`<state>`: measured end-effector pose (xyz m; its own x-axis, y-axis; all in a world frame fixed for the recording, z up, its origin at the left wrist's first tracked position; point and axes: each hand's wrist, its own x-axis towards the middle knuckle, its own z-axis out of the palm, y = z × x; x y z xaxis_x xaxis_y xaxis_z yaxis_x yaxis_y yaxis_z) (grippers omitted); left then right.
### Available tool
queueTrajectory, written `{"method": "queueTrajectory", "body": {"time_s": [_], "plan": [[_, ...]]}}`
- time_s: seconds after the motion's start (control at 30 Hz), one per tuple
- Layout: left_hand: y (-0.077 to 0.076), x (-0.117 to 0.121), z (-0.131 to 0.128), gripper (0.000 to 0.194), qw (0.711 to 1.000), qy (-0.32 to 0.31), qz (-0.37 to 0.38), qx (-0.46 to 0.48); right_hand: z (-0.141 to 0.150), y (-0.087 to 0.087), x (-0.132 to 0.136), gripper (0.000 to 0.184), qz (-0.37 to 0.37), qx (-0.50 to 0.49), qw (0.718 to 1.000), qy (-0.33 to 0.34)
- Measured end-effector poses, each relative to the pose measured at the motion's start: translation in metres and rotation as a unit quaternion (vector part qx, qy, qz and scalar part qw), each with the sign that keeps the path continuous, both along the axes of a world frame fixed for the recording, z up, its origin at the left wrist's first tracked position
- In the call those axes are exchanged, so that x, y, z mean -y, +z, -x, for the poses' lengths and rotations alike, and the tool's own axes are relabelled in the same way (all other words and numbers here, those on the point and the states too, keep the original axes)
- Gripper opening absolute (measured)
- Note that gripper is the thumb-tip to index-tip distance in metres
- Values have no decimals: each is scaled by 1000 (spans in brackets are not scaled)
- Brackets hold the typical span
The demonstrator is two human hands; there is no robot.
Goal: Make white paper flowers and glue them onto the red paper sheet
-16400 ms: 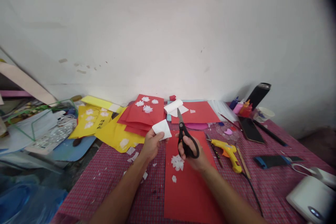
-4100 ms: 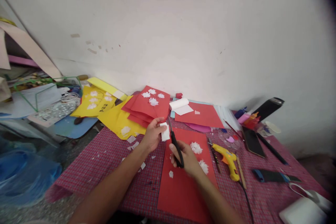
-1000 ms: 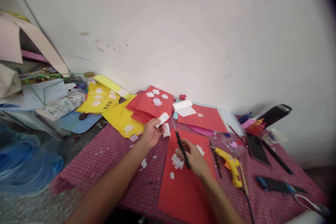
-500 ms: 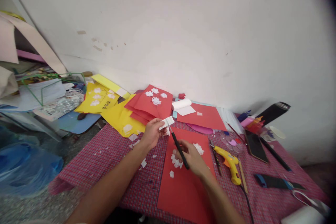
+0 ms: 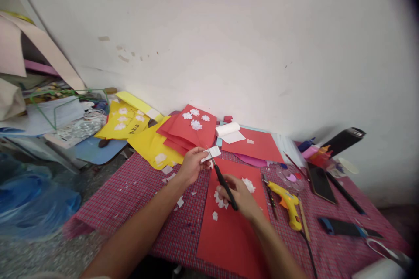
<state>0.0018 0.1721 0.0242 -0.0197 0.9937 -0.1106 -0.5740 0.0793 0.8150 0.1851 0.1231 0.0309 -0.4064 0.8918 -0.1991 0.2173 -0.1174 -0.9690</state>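
My left hand [image 5: 194,165] is closed, pinching a small folded strip of white paper [image 5: 214,152] between thumb and fingers. My right hand [image 5: 240,195] is wrapped round the black handles of a pair of scissors [image 5: 223,183]. The scissor blades point up and left and lie at the white paper, close to my left fingertips. Beneath both hands is a red sheet of paper [image 5: 229,239]. White paper flowers [image 5: 248,185] lie on that sheet, one partly hidden by my right hand, with a small white piece [image 5: 215,216] beside them.
A yellow glue gun [image 5: 288,202] with its cord lies right of the red sheet. Behind are red cards with white flowers [image 5: 196,124], a white paper roll [image 5: 228,129] and yellow sheets [image 5: 155,141]. A box cutter [image 5: 342,226] and black bottle [image 5: 345,141] are at right.
The view has shifted slightly. The scissor blades have changed angle a little against the white paper, which my left hand still holds.
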Motion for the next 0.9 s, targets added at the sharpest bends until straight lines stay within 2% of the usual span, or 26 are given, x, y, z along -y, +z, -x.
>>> {"method": "queueTrajectory", "body": {"time_s": [0.53, 0.9], "plan": [[1, 2, -1, 25, 1000, -4, 9, 6, 2, 4, 3, 22, 10, -12, 1000, 4], [2, 2, -2, 24, 1000, -9, 14, 9, 3, -1, 2, 20, 5, -20, 1000, 7]]}}
